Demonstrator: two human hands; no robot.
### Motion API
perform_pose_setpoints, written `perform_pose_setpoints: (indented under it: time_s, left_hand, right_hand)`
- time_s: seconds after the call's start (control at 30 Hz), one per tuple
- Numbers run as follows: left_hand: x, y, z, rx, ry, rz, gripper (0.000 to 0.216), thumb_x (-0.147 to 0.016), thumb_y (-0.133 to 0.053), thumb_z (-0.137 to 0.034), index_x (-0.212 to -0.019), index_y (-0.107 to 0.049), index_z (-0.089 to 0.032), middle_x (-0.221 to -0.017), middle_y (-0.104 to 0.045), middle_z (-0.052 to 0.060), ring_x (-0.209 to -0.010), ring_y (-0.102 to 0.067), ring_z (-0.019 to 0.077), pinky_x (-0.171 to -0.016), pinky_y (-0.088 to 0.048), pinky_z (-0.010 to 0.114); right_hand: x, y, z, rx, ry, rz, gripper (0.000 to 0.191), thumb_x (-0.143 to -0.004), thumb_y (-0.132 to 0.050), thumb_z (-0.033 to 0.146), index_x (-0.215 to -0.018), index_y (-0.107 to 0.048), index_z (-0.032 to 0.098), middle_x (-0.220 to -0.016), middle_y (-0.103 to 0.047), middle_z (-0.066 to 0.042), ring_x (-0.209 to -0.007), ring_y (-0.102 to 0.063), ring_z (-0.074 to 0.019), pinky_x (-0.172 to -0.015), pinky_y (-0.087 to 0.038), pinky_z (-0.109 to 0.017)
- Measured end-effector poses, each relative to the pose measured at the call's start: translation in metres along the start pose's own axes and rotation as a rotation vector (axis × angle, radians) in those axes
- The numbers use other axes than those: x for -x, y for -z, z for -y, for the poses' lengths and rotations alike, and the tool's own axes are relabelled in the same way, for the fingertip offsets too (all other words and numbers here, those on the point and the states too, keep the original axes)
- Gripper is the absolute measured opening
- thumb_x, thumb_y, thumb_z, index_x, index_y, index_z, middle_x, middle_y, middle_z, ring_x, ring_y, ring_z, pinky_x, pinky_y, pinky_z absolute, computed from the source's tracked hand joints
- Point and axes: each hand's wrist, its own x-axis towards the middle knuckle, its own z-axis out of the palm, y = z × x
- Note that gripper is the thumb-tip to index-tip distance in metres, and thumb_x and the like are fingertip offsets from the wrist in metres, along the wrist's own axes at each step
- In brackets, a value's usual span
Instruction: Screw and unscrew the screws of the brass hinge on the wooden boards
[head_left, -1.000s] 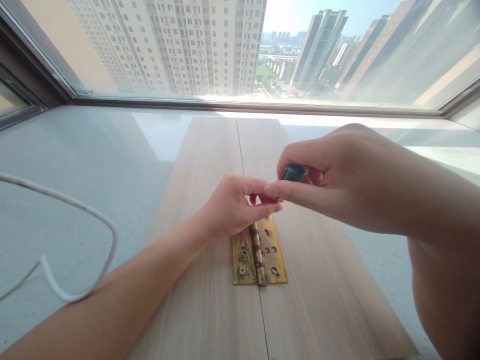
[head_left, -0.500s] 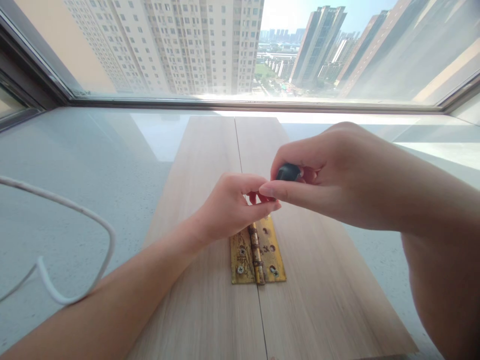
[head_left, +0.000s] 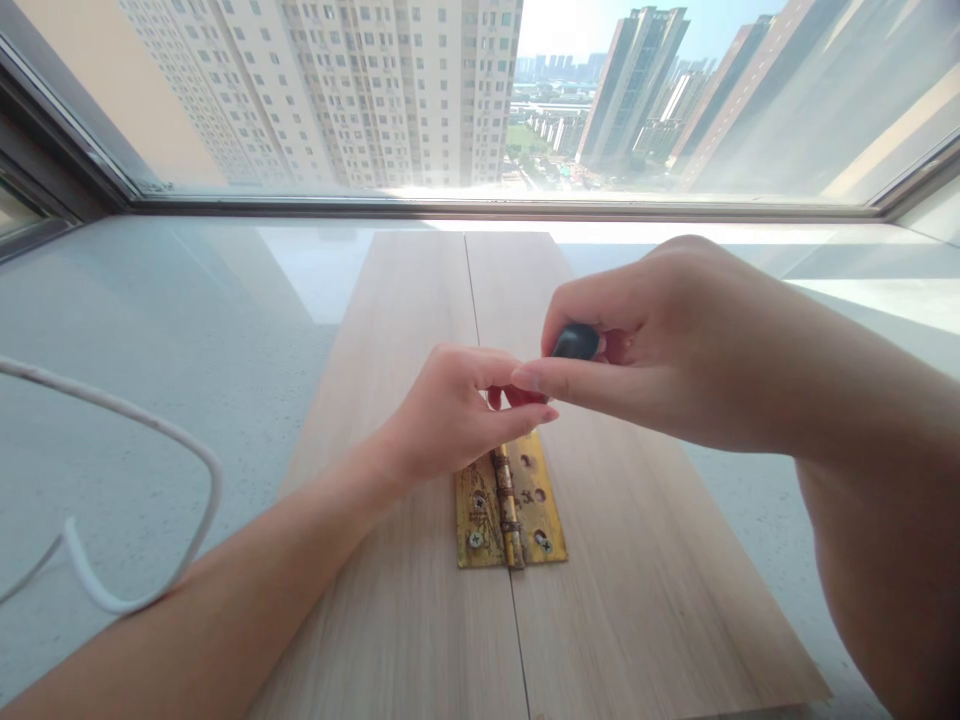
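A big window (head_left: 480,100) fills the top of the frame, with tall buildings outside. Under it is a wide grey sill (head_left: 187,330). I work here because the light is bright.

Two wooden boards (head_left: 420,600) lie flat in the middle, side by side, edges touching. They run from the window down to the bottom of the frame. A white cord (head_left: 161,432) loops on the sill at the left, well away from my hands.

A gold hinge (head_left: 508,505) sits over the line where the boards meet, in the lower middle. One leaf is on each board, so it joins them. I can see little screws in its near end.

My right hand (head_left: 675,350) is at the middle right. It is closed on the black handle (head_left: 576,341) of a screwdriver, with my thumb and fingers wrapped around the top so I can twist it. My left hand (head_left: 450,412) is just left of it, pinched narrow around something red, I think the lower part of the tool, to keep it steady.

The hinge lies just below my fingertips. Its far end is hidden under my left hand, so I cannot see where the tip touches.
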Motion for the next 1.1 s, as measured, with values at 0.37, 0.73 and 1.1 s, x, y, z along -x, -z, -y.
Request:
perform_pose_setpoints:
  time_s: [0.37,0.73,1.1]
  left_hand:
    - [-0.001,0.0,-0.0009,-0.007,-0.027,0.009,0.006,-0.072,-0.066,-0.015,-0.067,-0.066,-0.013,-0.064,-0.061,-0.001,-0.06,-0.05,0.0073,-0.056,-0.042,0.02]
    - [-0.0003,0.003,0.0009,-0.009,-0.018,0.051,0.007,-0.073,-0.062,-0.012,-0.067,-0.067,-0.013,-0.063,-0.062,-0.002,-0.058,-0.051,0.0069,-0.053,-0.041,0.018]
    - [-0.0004,0.0012,0.0027,-0.064,-0.022,0.093,0.013,-0.078,-0.059,-0.017,-0.067,-0.065,-0.014,-0.059,-0.058,-0.002,-0.056,-0.05,0.0078,-0.052,-0.04,0.02]
  right_hand:
    - [0.0012,-0.0004,-0.0033,-0.045,0.005,0.04,0.028,-0.079,-0.056,0.046,-0.068,-0.063,0.02,-0.05,-0.048,0.001,-0.046,-0.036,-0.0091,-0.044,-0.027,-0.028]
    - [0.0026,0.0011,-0.0027,-0.081,0.06,0.036,0.023,-0.078,-0.057,0.044,-0.075,-0.064,0.022,-0.055,-0.051,0.002,-0.048,-0.04,-0.0095,-0.046,-0.027,-0.028]
    - [0.0022,0.0062,0.0029,-0.107,0.018,0.04,0.025,-0.077,-0.057,0.047,-0.081,-0.065,0.023,-0.058,-0.054,0.001,-0.052,-0.045,-0.0111,-0.047,-0.032,-0.028]
